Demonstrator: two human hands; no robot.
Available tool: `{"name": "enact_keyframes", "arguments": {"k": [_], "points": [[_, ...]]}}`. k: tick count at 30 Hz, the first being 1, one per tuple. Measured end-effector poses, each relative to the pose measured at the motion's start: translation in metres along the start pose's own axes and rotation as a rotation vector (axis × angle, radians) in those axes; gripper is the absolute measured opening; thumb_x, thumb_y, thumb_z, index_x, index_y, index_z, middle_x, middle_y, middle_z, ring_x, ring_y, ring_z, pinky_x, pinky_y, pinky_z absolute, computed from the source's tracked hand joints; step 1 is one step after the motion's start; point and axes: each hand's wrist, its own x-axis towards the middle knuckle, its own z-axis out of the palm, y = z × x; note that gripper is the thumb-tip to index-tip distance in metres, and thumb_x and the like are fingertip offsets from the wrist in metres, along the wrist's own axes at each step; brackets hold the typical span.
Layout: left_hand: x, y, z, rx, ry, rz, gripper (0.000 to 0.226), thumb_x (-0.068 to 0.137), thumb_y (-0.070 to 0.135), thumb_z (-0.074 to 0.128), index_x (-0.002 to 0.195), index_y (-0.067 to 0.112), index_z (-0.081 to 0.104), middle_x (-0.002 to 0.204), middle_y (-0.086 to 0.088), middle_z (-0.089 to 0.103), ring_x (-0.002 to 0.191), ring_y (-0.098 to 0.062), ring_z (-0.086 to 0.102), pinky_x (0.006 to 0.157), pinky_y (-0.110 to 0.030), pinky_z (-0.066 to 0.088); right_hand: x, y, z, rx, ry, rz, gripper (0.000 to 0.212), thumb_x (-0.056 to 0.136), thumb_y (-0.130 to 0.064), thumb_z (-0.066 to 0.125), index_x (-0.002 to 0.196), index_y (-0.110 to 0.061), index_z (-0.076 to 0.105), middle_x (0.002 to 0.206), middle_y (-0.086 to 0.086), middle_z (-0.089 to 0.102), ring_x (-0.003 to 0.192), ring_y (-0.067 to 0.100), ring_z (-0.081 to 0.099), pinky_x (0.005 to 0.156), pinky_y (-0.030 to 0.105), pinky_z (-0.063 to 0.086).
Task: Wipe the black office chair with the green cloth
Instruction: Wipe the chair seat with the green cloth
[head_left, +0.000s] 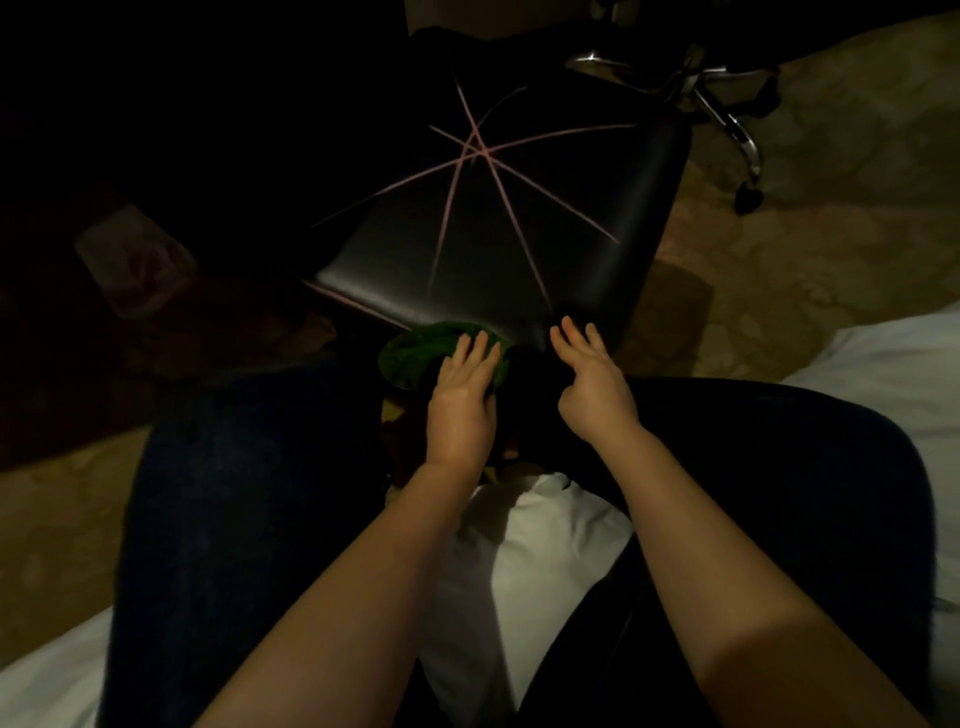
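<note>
At the near edge of the chair (519, 234), the green cloth (415, 353) is pressed under the flat left hand (465, 384); the right hand (592, 379) is spread empty. Soft and light, it is judged best bunched centrally.

Cloth (415, 354) half under left hand (462, 397)

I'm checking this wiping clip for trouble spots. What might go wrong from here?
The green cloth sits at the front edge of the black office chair under the left hand; it may slip off. The chair's wheeled base could let it roll away when pushed.
</note>
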Motion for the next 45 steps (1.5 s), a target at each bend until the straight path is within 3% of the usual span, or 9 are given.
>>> {"name": "enact_keyframes", "arguments": {"k": [6,10,18,21,24,28,33,37,45], "points": [[-0.008,0.023,0.025,0.089,-0.228,0.223,0.061,0.091,-0.004,0.049,0.148,0.012,0.037,0.158,-0.008,0.027,0.150,-0.025,0.012,0.115,-0.029,-0.008,0.005,0.005,-0.001,-0.010,0.024,0.027,0.082,0.084,0.014,0.049,0.153,-0.024,0.023,0.162,-0.011,0.008,0.149,0.012,-0.003,0.121,0.039,0.015],[-0.011,0.029,0.034,0.090,-0.264,0.243,0.060,0.094,0.002,0.048,0.151,0.012,0.031,0.161,-0.006,0.021,0.150,-0.021,0.005,0.113,-0.024,-0.014,0.007,0.008,0.000,-0.011,0.052,0.037,0.076,0.089,0.010,0.047,0.152,-0.025,0.023,0.161,-0.012,0.009,0.148,0.011,-0.003,0.121,0.040,0.015],[-0.002,0.013,0.018,0.251,-0.330,0.426,0.082,0.084,0.007,0.065,0.154,0.016,0.023,0.162,-0.003,0.015,0.151,-0.021,0.008,0.119,-0.030,0.005,0.004,0.007,0.002,-0.121,0.091,0.050,0.076,0.090,0.003,0.046,0.154,-0.026,0.017,0.162,-0.011,0.005,0.149,0.013,-0.003,0.120,0.040,0.016],[0.002,0.010,0.015,0.251,-0.298,0.424,0.080,0.081,0.009,0.071,0.151,0.015,0.033,0.160,-0.004,0.024,0.149,-0.021,0.018,0.118,-0.031,0.013,0.004,0.009,0.001,-0.117,0.083,0.050,0.082,0.085,0.004,0.050,0.154,-0.027,0.017,0.162,-0.012,0.005,0.149,0.012,-0.003,0.120,0.040,0.015],[0.004,0.005,0.010,0.271,-0.281,0.442,0.094,0.061,0.018,0.088,0.144,0.011,0.045,0.153,-0.007,0.039,0.143,-0.024,0.034,0.114,-0.036,0.030,0.004,0.011,0.000,-0.104,0.084,0.047,0.087,0.081,0.006,0.051,0.153,-0.029,0.017,0.162,-0.013,0.006,0.149,0.011,-0.002,0.120,0.041,0.014],[0.011,-0.011,0.000,0.288,-0.267,0.410,0.103,0.046,0.029,0.097,0.138,0.010,0.054,0.146,-0.008,0.049,0.135,-0.025,0.046,0.107,-0.040,0.042,0.003,0.013,0.001,-0.088,0.107,0.036,0.086,0.080,0.006,0.049,0.153,-0.029,0.020,0.161,-0.014,0.009,0.149,0.010,0.000,0.120,0.042,0.015],[0.017,-0.027,-0.008,0.267,-0.061,0.354,0.062,0.074,-0.010,0.063,0.133,0.005,0.058,0.140,-0.014,0.054,0.130,-0.033,0.051,0.104,-0.048,0.045,0.003,0.014,0.001,-0.067,0.105,0.029,0.084,0.082,0.008,0.047,0.153,-0.029,0.021,0.161,-0.015,0.010,0.149,0.009,0.000,0.120,0.042,0.013],[0.028,-0.051,-0.030,0.249,-0.010,0.116,0.069,0.077,-0.014,0.060,0.141,0.009,0.050,0.148,-0.012,0.045,0.140,-0.028,0.038,0.114,-0.039,0.027,0.003,0.013,0.003,-0.050,0.116,0.026,0.084,0.081,0.011,0.045,0.153,-0.027,0.022,0.161,-0.014,0.011,0.149,0.011,0.000,0.120,0.043,0.016],[0.029,-0.039,-0.026,0.167,-0.005,0.007,0.066,0.084,-0.011,0.055,0.145,0.013,0.043,0.156,-0.006,0.033,0.147,-0.020,0.022,0.118,-0.028,0.008,0.004,0.010,0.001,-0.048,0.076,0.036,0.085,0.081,0.015,0.043,0.153,-0.025,0.021,0.162,-0.011,0.008,0.149,0.013,-0.002,0.117,0.044,0.025]]}}
